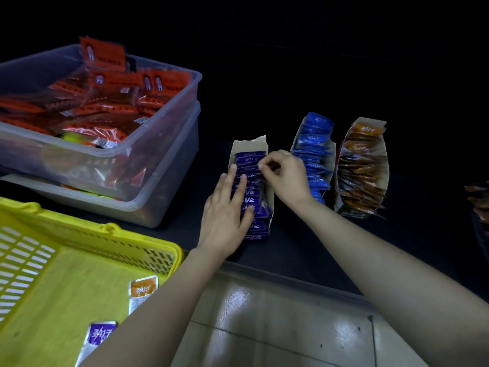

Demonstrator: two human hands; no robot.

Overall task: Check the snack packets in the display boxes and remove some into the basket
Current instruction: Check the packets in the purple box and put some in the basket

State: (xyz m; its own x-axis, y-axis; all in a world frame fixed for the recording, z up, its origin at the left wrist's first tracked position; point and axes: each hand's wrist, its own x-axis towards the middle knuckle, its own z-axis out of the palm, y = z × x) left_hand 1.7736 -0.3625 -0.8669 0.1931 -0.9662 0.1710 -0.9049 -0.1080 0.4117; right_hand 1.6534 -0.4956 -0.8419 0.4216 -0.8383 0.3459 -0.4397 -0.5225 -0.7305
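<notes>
Three open display boxes stand in a row on a dark shelf: one with purple packets (250, 157), one with blue packets (313, 144), one with orange-brown packets (361, 165). My left hand (227, 210) lies flat with straight fingers across the row of purple packets. My right hand (284, 172) pinches the top edge of a purple packet near the back of that box. The yellow basket (87, 234) sits at the lower left and holds an orange packet (141, 291) and a purple packet (99, 336).
Two stacked clear plastic tubs (169, 144) full of red snack packets stand at the left behind the basket. More brown packets (479, 197) show at the right edge. A pale tiled floor (277, 321) lies below the shelf edge.
</notes>
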